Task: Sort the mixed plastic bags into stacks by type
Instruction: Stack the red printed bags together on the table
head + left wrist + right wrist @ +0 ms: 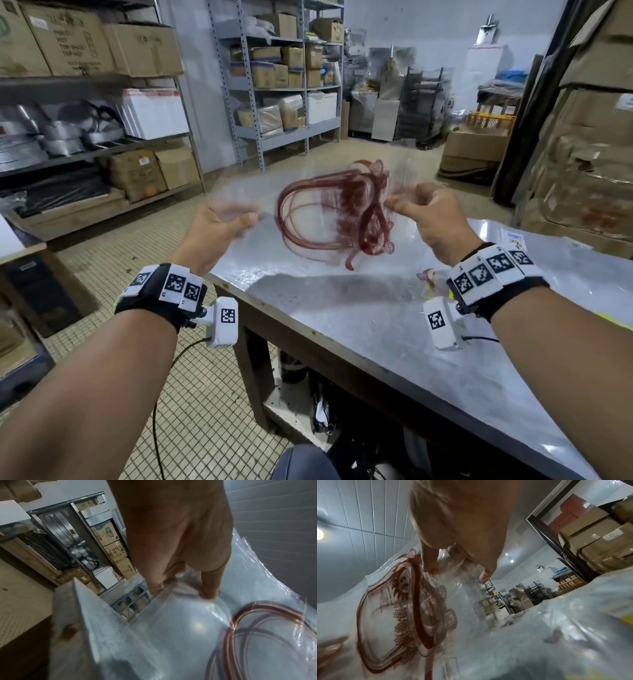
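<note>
Both hands held one clear plastic bag [329, 212] up in the air above the near corner of the metal table [359, 329]. The left hand [219, 229] pinched the bag's left edge between thumb and fingers [210, 588], and the right hand [431, 219] gripped its right side, thumb [428, 561] and fingertips curled into the film. The bag bore a dark red printed emblem [399, 615], an oval outline with wheat ears and a round sun-like figure; in the head view it was smeared by motion blur. The film sagged and rippled between the two grips, clear of the tabletop, and cast a shadow on the metal. More clear bags [548, 260] lay on the table to the right, behind the right wrist, one with a small red print [428, 275]. Shelves of cardboard boxes [284, 65] stood across the tiled floor [191, 394]
</note>
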